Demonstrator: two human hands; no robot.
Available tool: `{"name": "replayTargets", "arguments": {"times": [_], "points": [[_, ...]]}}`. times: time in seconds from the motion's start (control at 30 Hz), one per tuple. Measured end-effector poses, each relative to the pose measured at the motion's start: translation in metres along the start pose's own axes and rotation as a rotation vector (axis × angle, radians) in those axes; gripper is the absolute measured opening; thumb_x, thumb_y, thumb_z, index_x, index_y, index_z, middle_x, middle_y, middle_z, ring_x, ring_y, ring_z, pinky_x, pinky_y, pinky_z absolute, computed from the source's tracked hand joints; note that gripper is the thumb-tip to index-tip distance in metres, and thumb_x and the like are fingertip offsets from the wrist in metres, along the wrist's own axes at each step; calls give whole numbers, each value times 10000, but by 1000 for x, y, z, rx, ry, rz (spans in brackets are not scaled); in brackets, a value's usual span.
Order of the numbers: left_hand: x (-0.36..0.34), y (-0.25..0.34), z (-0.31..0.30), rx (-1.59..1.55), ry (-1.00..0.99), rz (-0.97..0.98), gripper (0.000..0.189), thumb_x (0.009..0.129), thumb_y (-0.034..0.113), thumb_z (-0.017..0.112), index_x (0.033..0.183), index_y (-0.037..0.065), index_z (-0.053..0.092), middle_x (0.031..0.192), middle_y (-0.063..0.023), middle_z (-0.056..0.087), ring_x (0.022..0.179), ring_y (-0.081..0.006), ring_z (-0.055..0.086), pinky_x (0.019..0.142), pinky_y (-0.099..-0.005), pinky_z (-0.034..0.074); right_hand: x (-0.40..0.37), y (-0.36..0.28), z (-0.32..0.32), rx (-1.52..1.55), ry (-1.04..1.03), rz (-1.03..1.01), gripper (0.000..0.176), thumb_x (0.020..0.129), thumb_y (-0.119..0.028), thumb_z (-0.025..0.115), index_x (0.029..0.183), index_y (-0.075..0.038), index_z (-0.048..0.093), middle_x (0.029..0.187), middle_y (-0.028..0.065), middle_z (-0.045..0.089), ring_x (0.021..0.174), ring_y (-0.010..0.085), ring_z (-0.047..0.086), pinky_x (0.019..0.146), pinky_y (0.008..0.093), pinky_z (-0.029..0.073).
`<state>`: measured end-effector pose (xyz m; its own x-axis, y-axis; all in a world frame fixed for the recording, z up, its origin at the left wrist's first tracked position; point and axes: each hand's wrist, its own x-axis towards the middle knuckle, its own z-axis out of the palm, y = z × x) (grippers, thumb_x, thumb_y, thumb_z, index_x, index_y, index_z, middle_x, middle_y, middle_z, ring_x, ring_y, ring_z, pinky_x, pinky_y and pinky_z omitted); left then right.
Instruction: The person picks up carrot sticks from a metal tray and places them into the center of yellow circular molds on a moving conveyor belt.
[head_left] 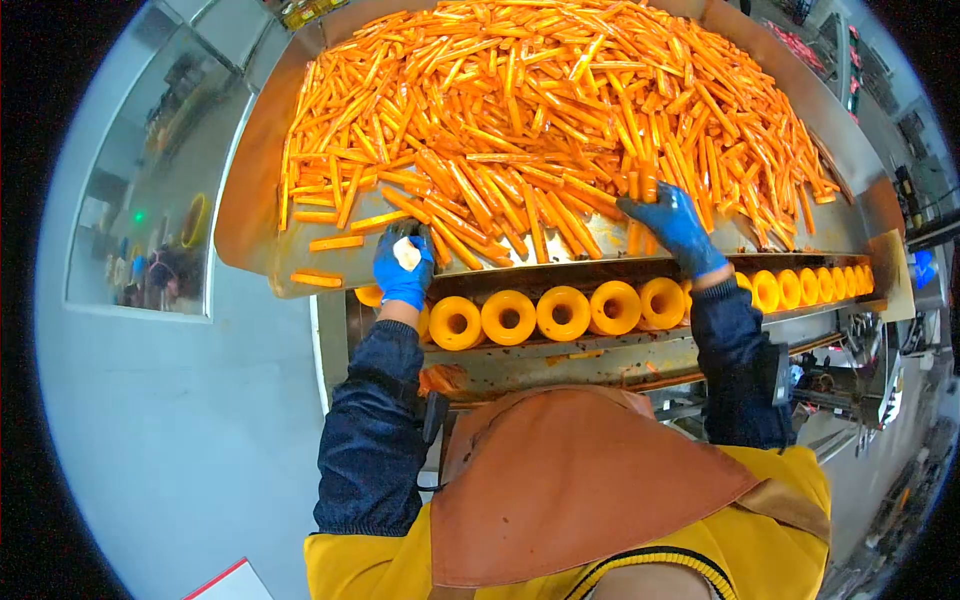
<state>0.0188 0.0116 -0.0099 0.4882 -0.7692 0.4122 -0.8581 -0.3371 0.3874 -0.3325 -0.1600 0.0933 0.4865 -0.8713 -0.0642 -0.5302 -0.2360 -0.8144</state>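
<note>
A large heap of glossy orange sticks (520,130), like cut carrot sticks in look, lies in a metal tray (265,200). My right hand (675,228), in a blue glove, is closed around a couple of these sticks near the tray's front edge, their ends showing above and below the fingers. Further left, my left hand (403,268), also gloved in blue, is curled at the front of the heap beside a few loose sticks. A pale patch shows on this glove. Whatever its fingers hold, if anything, is hidden.
Below the tray's front edge runs a row of yellow ring-shaped pieces (562,313) with dark central holes. A metal ledge (520,362) lies nearer to me, with orange scraps on it. A windowed wall (150,190) stands to the left, and machinery (860,370) to the right.
</note>
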Motion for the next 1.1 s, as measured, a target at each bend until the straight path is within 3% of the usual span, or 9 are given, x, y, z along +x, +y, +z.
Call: {"name": "replayTargets", "arguments": {"times": [0.07, 0.1, 0.27, 0.37, 0.57, 0.63, 0.77, 0.9, 1.1], "points": [[-1, -6, 5, -7, 41, 34, 200, 811, 217, 578, 904, 88, 699, 909, -153, 673, 865, -353, 627, 796, -444, 502, -31, -7, 17, 545, 78, -29, 155, 863, -142, 715, 983, -55, 669, 844, -13, 655, 690, 92, 603, 613, 267, 498], [0, -8, 8, -10, 63, 55, 201, 810, 217, 578, 906, 87, 699, 910, -155, 672, 864, -353, 627, 794, -445, 503, -48, -8, 33, 736, 43, 11, 204, 847, -161, 735, 1008, -55, 669, 879, -3, 664, 742, 98, 612, 662, 267, 501], [0, -1, 2, -27, 4, -4, 205, 817, 220, 575, 908, 86, 699, 916, -166, 670, 869, -360, 624, 793, -441, 503, -88, 36, 106, 451, 55, 117, 187, 832, -101, 740, 997, -40, 676, 915, 0, 672, 826, 109, 616, 768, 270, 511], [1, 1, -2, 26, 8, 17, 206, 824, 227, 575, 905, 86, 701, 923, -166, 671, 880, -358, 624, 799, -436, 504, -97, 27, 102, 741, 203, 45, 181, 836, -65, 725, 1008, -40, 673, 897, -9, 663, 797, 96, 603, 740, 260, 508], [-1, -2, 6, 15, 52, 9, 208, 822, 230, 575, 894, 83, 704, 955, -165, 677, 908, -350, 627, 822, -430, 503, -98, 36, 133, 830, -80, 75, 296, 855, -38, 683, 1144, -26, 621, 959, 14, 652, 824, 99, 600, 733, 272, 514], [1, 4, -1, 42, 30, 4, 207, 820, 229, 576, 895, 86, 705, 953, -162, 679, 910, -349, 628, 824, -428, 504, -95, 59, 151, 517, -17, 32, 366, 865, -31, 666, 1221, -11, 582, 1010, 55, 664, 891, 130, 618, 805, 297, 514], [0, 2, 0, 19, 19, -5, 207, 814, 234, 580, 897, 92, 706, 932, -155, 681, 898, -349, 630, 819, -427, 506, -97, 36, 126, 597, 193, -123, 326, 873, -66, 675, 1186, -11, 603, 1018, 79, 677, 926, 145, 623, 832, 300, 505], [0, 3, -3, 25, 16, 7, 210, 809, 240, 584, 893, 92, 706, 923, -151, 682, 885, -345, 633, 815, -428, 506, -79, 23, 141, 483, -56, -77, 292, 863, -106, 699, 1132, -8, 640, 1028, 82, 687, 922, 119, 619, 803, 293, 510], [1, 7, -5, 46, 25, 1, 196, 828, 243, 578, 858, 97, 706, 906, -150, 680, 856, -350, 627, 791, -439, 503, -74, -3, 140, 5, -220, -421, 452, 811, -357, 732, 1131, -50, 646, 966, 183, 670, 904, 351, 650, 830, 379, 514]]}}
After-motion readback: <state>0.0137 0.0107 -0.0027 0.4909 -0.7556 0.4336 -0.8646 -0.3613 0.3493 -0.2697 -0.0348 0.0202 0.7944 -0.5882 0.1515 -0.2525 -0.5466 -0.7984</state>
